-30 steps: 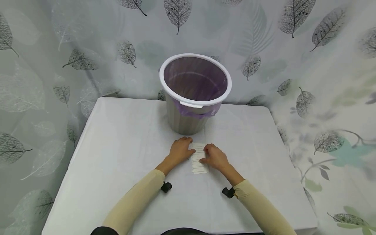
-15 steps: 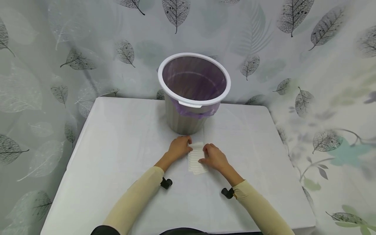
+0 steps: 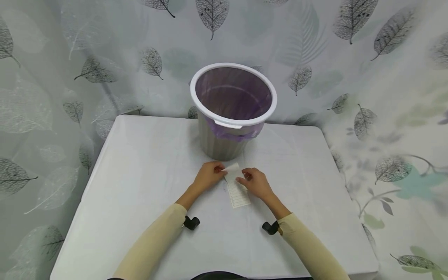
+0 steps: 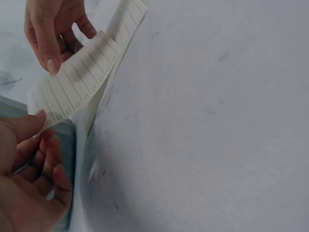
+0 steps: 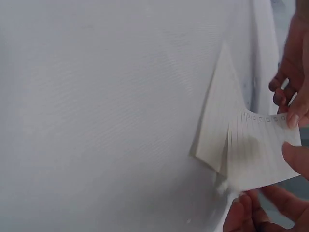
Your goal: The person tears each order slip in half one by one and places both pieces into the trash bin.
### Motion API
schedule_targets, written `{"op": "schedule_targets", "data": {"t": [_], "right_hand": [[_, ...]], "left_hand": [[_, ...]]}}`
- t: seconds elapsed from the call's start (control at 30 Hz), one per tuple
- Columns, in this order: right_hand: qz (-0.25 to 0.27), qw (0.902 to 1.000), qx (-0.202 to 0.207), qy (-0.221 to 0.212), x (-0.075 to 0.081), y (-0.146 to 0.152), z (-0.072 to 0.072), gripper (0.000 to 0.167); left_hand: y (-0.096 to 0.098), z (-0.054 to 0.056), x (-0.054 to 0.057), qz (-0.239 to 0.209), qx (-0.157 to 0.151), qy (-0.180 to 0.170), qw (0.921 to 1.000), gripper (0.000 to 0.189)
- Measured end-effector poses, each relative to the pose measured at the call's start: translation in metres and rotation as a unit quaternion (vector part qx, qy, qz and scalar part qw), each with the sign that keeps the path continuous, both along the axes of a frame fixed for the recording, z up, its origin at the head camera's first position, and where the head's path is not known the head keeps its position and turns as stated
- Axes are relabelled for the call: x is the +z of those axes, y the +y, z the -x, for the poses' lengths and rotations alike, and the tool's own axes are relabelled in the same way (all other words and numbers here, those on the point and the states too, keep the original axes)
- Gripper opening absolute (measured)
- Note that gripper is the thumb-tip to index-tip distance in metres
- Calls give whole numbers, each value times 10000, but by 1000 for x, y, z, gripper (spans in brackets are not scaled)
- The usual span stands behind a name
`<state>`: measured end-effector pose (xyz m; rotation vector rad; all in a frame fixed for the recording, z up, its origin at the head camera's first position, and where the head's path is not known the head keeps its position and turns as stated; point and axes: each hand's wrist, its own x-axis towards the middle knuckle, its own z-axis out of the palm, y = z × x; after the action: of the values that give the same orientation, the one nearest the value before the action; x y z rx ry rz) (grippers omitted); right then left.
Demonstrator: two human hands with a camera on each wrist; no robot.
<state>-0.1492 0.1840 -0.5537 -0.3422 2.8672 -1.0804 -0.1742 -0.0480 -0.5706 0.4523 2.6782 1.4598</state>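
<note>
A narrow cream sheet of lined paper (image 4: 77, 82), with small checkboxes along one edge, is raised and bent. My left hand (image 3: 208, 175) pinches its far corner between thumb and fingers. On the sheet's other side is my right hand (image 3: 257, 182), its thumb (image 5: 294, 157) over the paper's face and its curled fingers past the edge; I cannot tell whether they pinch it. Below the raised sheet, another lined sheet (image 5: 215, 116) lies on the white tabletop, partly covered by the first.
Just behind the hands stands a grey bin (image 3: 218, 144) with a white rim and a purple liner. White cloth covers the table (image 3: 157, 155). Leaf-patterned curtains (image 3: 122, 46) hang behind and on both sides.
The top sheet has been lifted and turned off the one below, its upper end now bent up. My left hand has drawn slightly left; my right hand has stayed nearly in place.
</note>
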Motion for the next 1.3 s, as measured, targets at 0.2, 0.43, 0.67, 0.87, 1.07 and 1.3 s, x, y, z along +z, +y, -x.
{"op": "schedule_targets", "data": {"t": [0.2, 0.43, 0.67, 0.87, 1.07, 1.3], "right_hand": [[889, 9943, 454, 374, 12, 2, 6, 8], [656, 9854, 1430, 648, 48, -5, 9, 7], [57, 9733, 2138, 832, 82, -14, 13, 11], [-419, 9565, 2687, 1053, 115, -22, 13, 9], [-804, 9457, 2879, 1274, 143, -31, 13, 12], [-431, 9445, 2914, 1454, 159, -33, 13, 13]], "left_hand": [[-13, -12, 9, -695, -33, -685, 9952, 26], [-27, -15, 49, -353, -598, -390, 9968, 69], [-34, -15, 93, 243, -1072, 818, 9906, 62], [-31, -16, 125, 705, -1794, 1534, 9692, 20], [-29, -13, 149, 838, -2062, 1713, 9597, 10], [-36, -11, 168, 584, -2149, 1535, 9627, 13]]}}
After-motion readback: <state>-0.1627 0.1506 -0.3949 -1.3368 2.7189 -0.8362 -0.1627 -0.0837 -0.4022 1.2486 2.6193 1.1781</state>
